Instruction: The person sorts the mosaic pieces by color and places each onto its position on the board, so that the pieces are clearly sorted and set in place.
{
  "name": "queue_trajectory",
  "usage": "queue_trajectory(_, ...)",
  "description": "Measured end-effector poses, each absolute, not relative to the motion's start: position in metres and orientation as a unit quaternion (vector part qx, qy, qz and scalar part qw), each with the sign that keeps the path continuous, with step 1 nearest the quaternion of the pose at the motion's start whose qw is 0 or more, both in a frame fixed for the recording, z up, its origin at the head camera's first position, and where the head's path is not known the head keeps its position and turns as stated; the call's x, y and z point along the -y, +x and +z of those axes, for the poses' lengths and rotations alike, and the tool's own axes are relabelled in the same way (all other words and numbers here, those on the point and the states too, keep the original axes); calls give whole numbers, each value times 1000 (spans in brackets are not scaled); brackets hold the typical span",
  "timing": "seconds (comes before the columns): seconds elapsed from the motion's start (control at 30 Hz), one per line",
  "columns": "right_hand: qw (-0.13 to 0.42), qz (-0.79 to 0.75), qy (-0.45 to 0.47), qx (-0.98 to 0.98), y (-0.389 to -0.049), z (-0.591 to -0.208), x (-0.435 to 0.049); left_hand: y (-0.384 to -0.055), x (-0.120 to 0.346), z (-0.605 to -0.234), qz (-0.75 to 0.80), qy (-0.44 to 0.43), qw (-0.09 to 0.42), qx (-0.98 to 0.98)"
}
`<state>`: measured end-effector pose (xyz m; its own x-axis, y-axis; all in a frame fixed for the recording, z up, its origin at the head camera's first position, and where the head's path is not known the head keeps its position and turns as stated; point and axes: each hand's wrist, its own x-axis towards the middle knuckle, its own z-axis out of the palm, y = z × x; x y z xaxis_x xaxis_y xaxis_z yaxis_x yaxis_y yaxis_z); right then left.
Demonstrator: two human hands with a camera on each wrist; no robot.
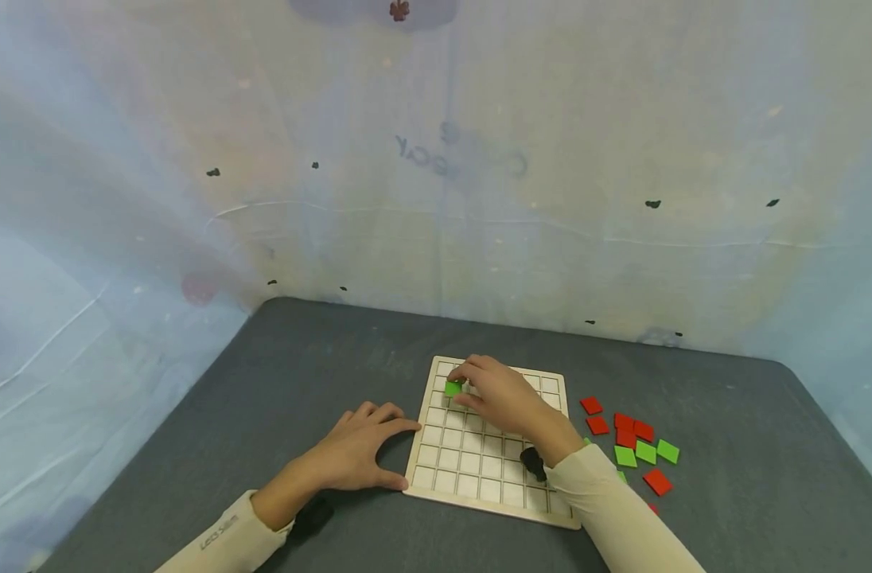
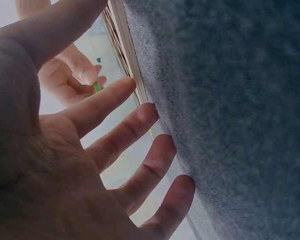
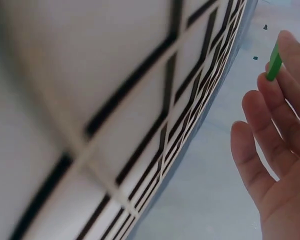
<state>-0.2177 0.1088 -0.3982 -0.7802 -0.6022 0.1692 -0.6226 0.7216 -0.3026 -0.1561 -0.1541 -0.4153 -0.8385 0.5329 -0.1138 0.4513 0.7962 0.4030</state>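
Observation:
A pale wooden grid board (image 1: 492, 510) lies on the dark table. Over its far left part my right hand (image 1: 504, 398) pinches a green square tile (image 1: 453, 388) between thumb and fingertip. The right wrist view shows that tile (image 3: 274, 66) held on edge, apart from the grid (image 3: 165, 125). My left hand (image 1: 357, 450) rests at the board's left side, thumb and index finger spread and touching its edge. In the left wrist view its fingers (image 2: 122, 130) are extended along the board's rim (image 2: 121, 30). My right forearm covers part of the board's right side.
Loose red tiles (image 1: 657, 481) and green tiles (image 1: 646, 452) are scattered to the right of the board, some overlapping and some partly hidden by my right sleeve (image 1: 615, 501). A pale sheet (image 1: 493, 270) hangs behind the dark table (image 1: 321, 358).

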Motion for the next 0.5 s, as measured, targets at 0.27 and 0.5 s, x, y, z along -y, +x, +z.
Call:
queue_trajectory(0.27, -9, 184, 326, 927, -228, -400, -95, -157, 154, -416, 187, 256, 118, -941)
queue_trajectory(0.5, -26, 173, 332, 927, -232, -404, -90, -156, 154, -413, 190, 257, 119, -940)
